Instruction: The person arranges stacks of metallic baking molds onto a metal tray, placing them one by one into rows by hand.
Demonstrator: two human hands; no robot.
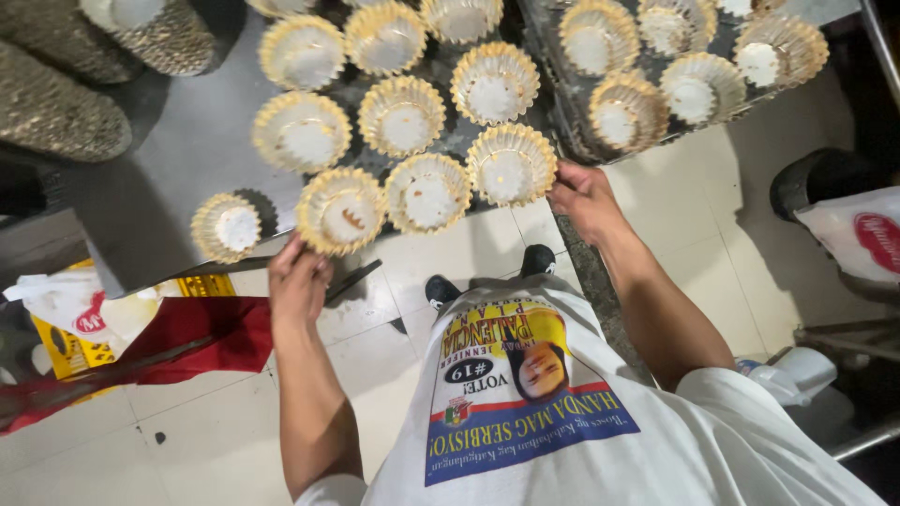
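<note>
Head view, looking down: both hands grip the near edge of a dark tray [370, 94] of fluted paper cups. Left hand [298, 279] is closed at the near-left edge, fingers curled under cup [340, 210], thumb side up. Right hand [583, 199] is closed on the near-right corner, beside another cup [511, 163]. The tray lies on a grey steel table [178, 159], its near edge overhanging toward the person. Judgement: tray is stiff metal, light to moderate in weight; cups are thin pleated paper, very light, easily crushed or tipped, and probably loose on the tray, so a level two-handed hold on the tray rim, not the cups, suits best. One stray cup [228, 227] sits off the tray on the table. A second tray [675, 75] of cups stands to the right. Hidden: tray rim mostly covered by cups; fingertips under the edge not visible; far end of the tray cut off at top; cup contents indistinct, pale.
</note>
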